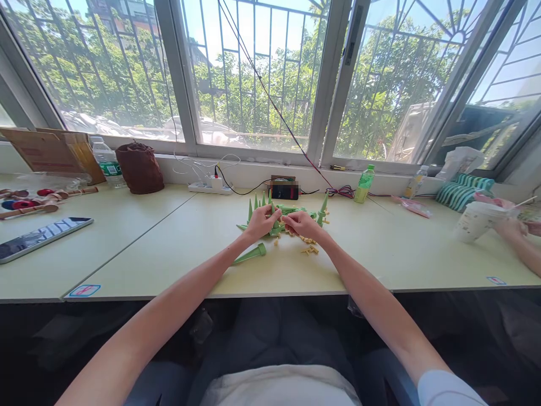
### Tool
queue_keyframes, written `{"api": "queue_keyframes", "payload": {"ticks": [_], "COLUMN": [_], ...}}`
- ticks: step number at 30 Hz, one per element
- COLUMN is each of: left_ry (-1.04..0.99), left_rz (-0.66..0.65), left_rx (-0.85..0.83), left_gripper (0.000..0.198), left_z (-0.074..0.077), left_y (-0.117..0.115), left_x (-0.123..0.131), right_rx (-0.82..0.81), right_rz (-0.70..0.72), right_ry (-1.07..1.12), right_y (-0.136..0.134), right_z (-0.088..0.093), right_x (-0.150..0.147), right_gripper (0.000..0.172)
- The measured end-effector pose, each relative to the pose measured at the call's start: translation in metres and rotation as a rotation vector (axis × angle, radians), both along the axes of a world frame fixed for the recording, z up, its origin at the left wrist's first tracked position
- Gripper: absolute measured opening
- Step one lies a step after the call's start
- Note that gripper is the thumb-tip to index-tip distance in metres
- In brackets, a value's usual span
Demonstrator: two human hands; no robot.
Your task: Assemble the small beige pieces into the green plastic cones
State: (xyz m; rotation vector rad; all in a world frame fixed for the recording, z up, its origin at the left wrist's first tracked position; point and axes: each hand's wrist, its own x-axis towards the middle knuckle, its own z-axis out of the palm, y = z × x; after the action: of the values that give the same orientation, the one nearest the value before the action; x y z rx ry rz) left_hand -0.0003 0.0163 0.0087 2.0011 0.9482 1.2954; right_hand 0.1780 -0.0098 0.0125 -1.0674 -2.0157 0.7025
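Both my hands meet over a pile of green cone-shaped plastic pieces in the middle of the pale table. My left hand is closed around one green piece in the pile. My right hand pinches a small tan peg against it. One green cone lies loose on its side just in front of my left wrist. Several small tan pegs are scattered beside my right wrist. Some green cones stand upright behind the hands.
A phone and red-and-wood toys lie at the left. A brown pouch, water bottle, power strip and green bottle line the sill. At the far right another person's hand is by a paper cup.
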Motion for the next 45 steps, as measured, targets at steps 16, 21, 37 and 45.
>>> {"api": "queue_keyframes", "payload": {"ticks": [16,21,37,45], "left_ry": [-0.034,-0.047,-0.078,-0.011], "left_rz": [0.013,-0.018,0.041,0.038], "left_rx": [-0.018,-0.035,-0.088,-0.002], "left_gripper": [0.029,0.029,0.029,0.028], "left_z": [0.0006,0.0012,-0.0015,-0.0009], "left_y": [-0.0008,-0.0019,0.0024,0.0015], "left_x": [-0.0003,0.0003,0.0001,-0.0020], "right_rx": [0.038,0.070,0.020,0.084], "right_rz": [0.027,0.006,0.033,0.006], "right_ry": [0.022,-0.029,0.092,-0.027], "right_y": [0.0019,0.0010,0.0012,0.0005], "right_z": [-0.0021,-0.0015,-0.0022,-0.0025], "right_x": [0.0015,0.0009,-0.0011,-0.0001], "right_gripper": [0.034,0.045,0.030,0.025]}}
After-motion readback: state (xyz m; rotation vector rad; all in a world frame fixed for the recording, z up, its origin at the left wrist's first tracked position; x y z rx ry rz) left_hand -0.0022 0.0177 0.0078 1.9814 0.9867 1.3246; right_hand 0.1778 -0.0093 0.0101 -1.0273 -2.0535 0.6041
